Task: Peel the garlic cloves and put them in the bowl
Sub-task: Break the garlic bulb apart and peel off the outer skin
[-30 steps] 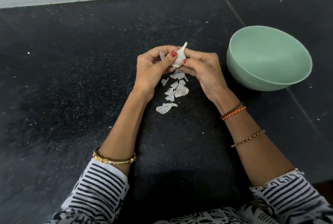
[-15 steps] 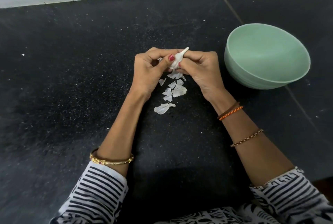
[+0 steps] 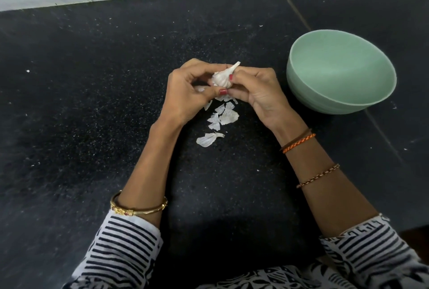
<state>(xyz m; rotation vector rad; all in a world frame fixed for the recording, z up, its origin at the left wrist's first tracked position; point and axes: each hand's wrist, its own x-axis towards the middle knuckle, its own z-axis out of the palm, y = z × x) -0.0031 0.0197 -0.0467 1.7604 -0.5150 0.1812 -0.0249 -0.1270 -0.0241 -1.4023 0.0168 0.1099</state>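
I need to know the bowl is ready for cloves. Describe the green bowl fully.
The green bowl is pale mint, round and deep, matte like plastic or ceramic, with faint ridges round its outer wall. It stands upright on the black counter, right of the right hand. Nothing touches it; its visible inside holds nothing.

Garlic bulb [image 3: 222, 78] half buried behind curled fingers [image 3: 241, 80]; sleeves [image 3: 120, 249] cropped at 6 o'clock.
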